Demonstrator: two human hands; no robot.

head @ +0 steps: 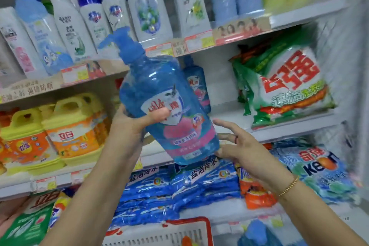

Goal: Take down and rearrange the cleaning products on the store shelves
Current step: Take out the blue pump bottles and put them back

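Beside the tilted pump bottle (169, 109), the right hand (237, 149) spreads its fingers (barely touching); the left hand (129, 125), thumb clamped on, may let it slip.

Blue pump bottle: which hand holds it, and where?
The left hand grips the blue bottle around its middle, thumb on the label. The right hand is open by its bottom; whether it touches is unclear.

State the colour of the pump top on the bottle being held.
Blue: pump top on the bottle, best in head view.
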